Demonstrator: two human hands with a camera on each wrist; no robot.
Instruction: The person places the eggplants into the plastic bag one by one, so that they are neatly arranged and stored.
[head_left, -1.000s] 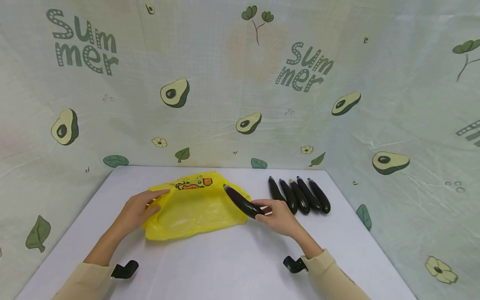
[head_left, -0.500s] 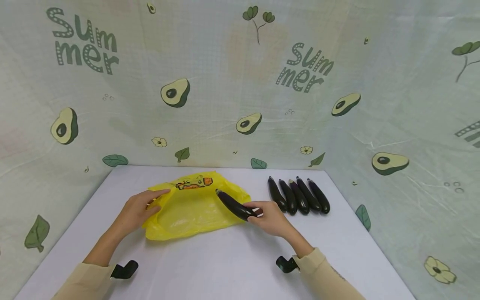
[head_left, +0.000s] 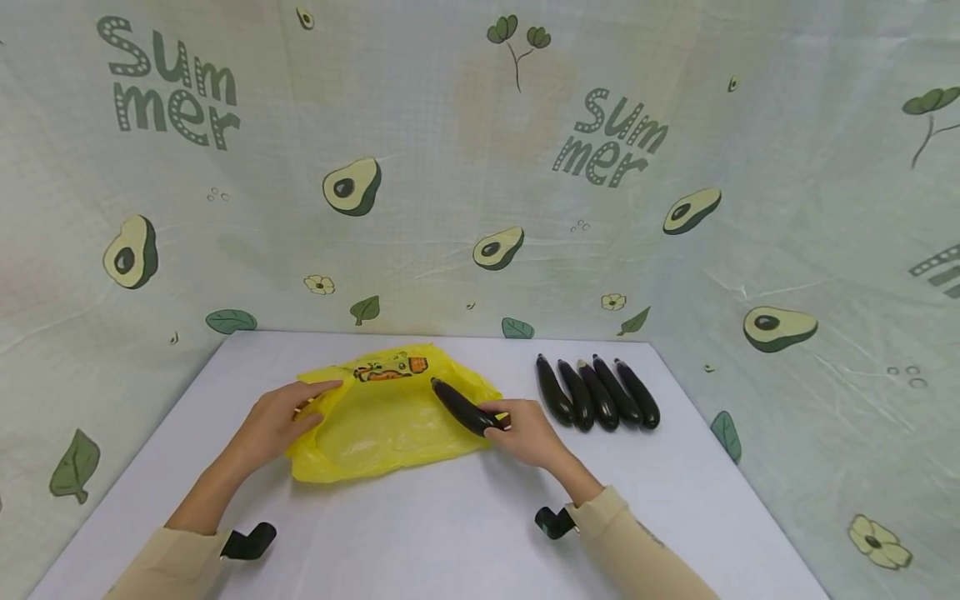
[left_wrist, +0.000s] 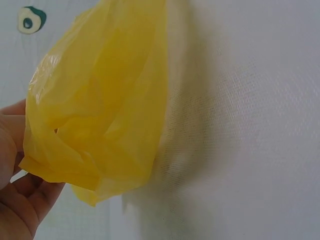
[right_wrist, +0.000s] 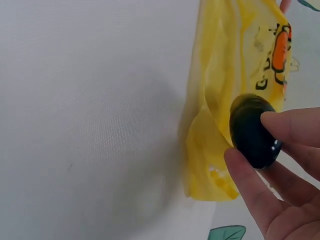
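Eggplant [head_left: 459, 407] is in our right hand [head_left: 528, 433], with the fingers [right_wrist: 252, 180] and thumb pinching it by the fat, rounded end. Its stem end points up and away to the left, right across the right-hand part of a yellow plastic bag [head_left: 375, 433]. Honestly, we can't tell if the tip is inside the bag or just in front of it.

Our left hand [head_left: 273, 423] has the bag by its left edge, thumb and fingers on either side of the plastic. The bag sits on the white table [head_left: 420, 533], crinkly and gaping towards us, with some orange and black print along the far side.

Over to the right we've got five more eggplants [head_left: 597, 394] lying side by side in a row, stems facing away from us. Behind it all hangs a pale cloth [head_left: 420, 100] with avocados, leaves and "summer" on it. Our sleeves [head_left: 168, 562] are beige, with a black gadget [head_left: 251, 542] poking out at each cuff.
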